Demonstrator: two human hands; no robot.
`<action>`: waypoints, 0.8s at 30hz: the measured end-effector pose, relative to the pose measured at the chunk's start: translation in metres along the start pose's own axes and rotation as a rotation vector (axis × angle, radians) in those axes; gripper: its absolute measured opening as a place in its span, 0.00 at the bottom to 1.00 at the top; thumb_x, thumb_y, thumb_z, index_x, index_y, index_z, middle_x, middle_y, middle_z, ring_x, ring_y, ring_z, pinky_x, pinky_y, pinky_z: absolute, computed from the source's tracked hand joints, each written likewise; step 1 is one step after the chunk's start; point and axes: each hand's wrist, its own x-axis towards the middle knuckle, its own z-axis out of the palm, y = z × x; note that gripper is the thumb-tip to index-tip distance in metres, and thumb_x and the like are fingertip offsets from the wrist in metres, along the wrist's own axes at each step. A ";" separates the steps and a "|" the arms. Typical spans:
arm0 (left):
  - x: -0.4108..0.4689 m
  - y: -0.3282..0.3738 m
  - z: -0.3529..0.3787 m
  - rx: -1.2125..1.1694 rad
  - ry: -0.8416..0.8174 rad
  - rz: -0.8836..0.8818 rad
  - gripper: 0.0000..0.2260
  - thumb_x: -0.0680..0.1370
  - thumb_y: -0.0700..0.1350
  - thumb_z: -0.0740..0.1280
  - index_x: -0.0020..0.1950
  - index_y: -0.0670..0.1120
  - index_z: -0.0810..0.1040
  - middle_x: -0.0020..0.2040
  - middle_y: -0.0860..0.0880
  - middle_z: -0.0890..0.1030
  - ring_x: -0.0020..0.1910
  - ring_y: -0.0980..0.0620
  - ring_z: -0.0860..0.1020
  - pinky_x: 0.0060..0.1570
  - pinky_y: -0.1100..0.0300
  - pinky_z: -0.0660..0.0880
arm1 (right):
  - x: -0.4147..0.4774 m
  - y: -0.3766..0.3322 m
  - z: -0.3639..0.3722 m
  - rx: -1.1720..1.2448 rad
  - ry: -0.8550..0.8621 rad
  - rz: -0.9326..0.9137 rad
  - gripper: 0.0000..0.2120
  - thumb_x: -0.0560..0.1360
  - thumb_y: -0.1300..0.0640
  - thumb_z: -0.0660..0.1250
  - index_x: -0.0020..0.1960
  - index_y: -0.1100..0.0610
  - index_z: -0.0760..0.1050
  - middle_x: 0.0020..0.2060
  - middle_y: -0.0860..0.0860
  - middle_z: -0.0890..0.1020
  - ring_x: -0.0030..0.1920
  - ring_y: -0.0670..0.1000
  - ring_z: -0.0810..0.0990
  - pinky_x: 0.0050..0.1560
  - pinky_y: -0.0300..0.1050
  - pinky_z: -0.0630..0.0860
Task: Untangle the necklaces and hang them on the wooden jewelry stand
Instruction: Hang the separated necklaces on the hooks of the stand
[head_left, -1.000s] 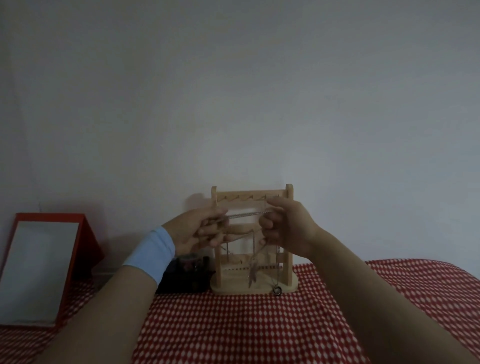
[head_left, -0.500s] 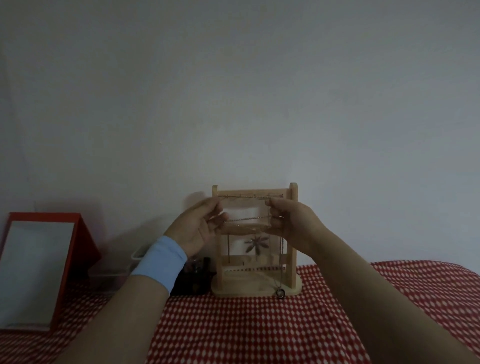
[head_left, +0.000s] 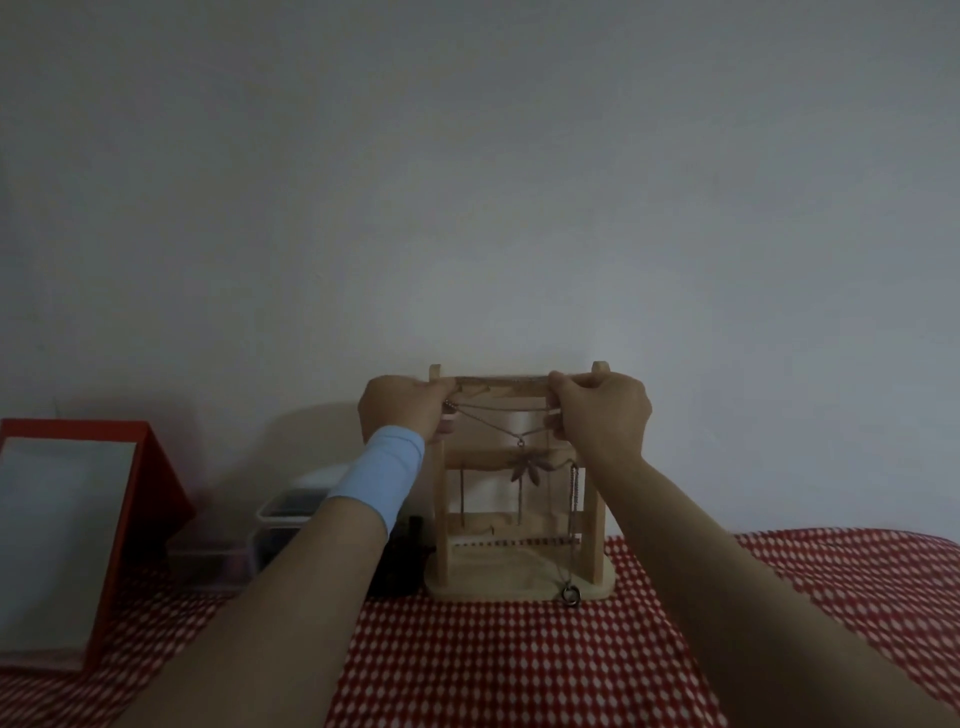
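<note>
Nearest, a red-and-white checked cloth (head_left: 519, 654) covered the surface, and 2 bare forearms reached over it. The left wrist wore a pale blue band (head_left: 382, 473).

Past the band, the left hand (head_left: 402, 410) and the right hand (head_left: 602, 415) were raised level with each other, backs toward the camera, in front of the top bar of the wooden stand (head_left: 483, 582). Each grip was narrow, with the fingers curled in and closed on 1 end of a thin necklace (head_left: 491, 423). Between the 2 grips 1 strand ran straight along the top bar. A lower strand sagged in a V to a small link. From that link a dark, leaf-like pendant (head_left: 530, 465) hung below and midway between the grips, in front of the stand's middle rail. Whether the chain already sat on the bar's notches could not be told.

Straight below the right grip a 2nd, long necklace (head_left: 574, 499) hung down the stand's right side. Its ring (head_left: 571, 595) lay at the front edge of the base.

Below and left of the left grip, a dark object (head_left: 400, 561) stood just beside the base, too dim to identify. Further left of it were 2 clear lidded boxes (head_left: 291, 512). Well left of those, a red-framed panel (head_left: 150, 493) leaned back on the cloth.

Behind both grips and the stand rose a plain grey wall (head_left: 467, 208).
</note>
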 end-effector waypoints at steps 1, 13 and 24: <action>0.001 -0.002 0.000 0.036 0.003 0.009 0.10 0.71 0.47 0.74 0.39 0.40 0.83 0.32 0.47 0.85 0.31 0.45 0.84 0.38 0.47 0.83 | 0.000 0.002 0.000 -0.011 0.000 -0.012 0.11 0.77 0.55 0.71 0.36 0.54 0.84 0.27 0.49 0.84 0.31 0.50 0.86 0.47 0.51 0.85; -0.019 -0.030 0.006 0.179 -0.188 0.060 0.05 0.76 0.44 0.69 0.42 0.46 0.82 0.37 0.47 0.85 0.34 0.48 0.85 0.39 0.55 0.83 | -0.034 0.030 0.001 -0.155 -0.241 0.036 0.08 0.75 0.58 0.71 0.38 0.55 0.84 0.32 0.53 0.86 0.34 0.53 0.86 0.42 0.52 0.86; -0.037 -0.053 0.011 0.211 -0.315 0.010 0.08 0.78 0.46 0.69 0.44 0.43 0.84 0.41 0.45 0.86 0.37 0.46 0.85 0.43 0.50 0.83 | -0.057 0.049 0.014 -0.172 -0.361 0.061 0.06 0.78 0.57 0.71 0.44 0.54 0.86 0.36 0.49 0.86 0.38 0.50 0.86 0.39 0.40 0.83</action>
